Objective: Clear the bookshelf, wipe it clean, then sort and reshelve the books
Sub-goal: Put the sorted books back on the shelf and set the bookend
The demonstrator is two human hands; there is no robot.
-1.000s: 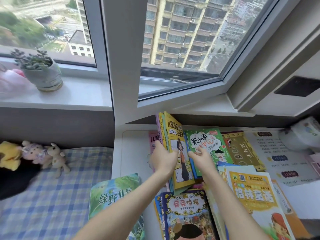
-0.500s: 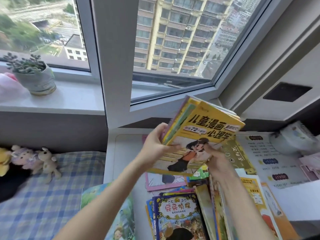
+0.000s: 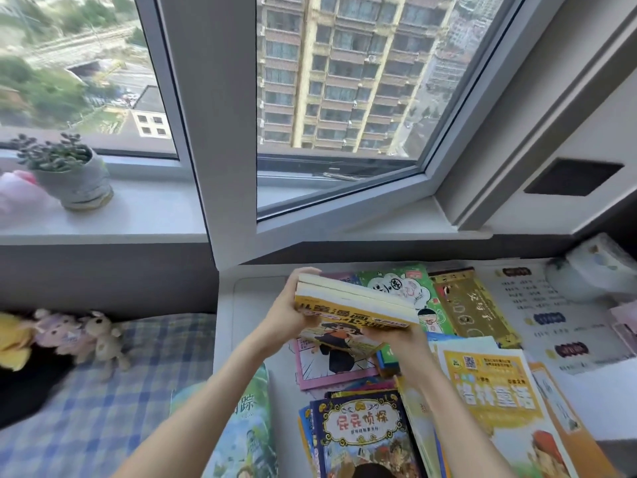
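**Q:** Which items lie nearest?
**A:** A dark blue book with a gold ornamental frame (image 3: 365, 436) lies flat on the white desk surface (image 3: 255, 305). A yellow paperback with a red-hooded figure (image 3: 496, 401) lies just right of it.

**Q:** What is the state of the hands?
**A:** The left hand (image 3: 289, 312) grips the left end of a stack of yellow-covered paperbacks (image 3: 355, 305), fingers curled over the top. The right hand (image 3: 403, 343) clasps the stack's lower right edge from beneath. The stack is held tilted, off the desk, above a pink-bordered comic book (image 3: 331, 369).

**Q:** What lies beyond?
**A:** A green cartoon-cover book (image 3: 403, 288) and an olive-gold book (image 3: 472, 305) lie flat, side by side. A grey pot of succulents (image 3: 69, 170) stands on the white windowsill (image 3: 148, 212), far left.
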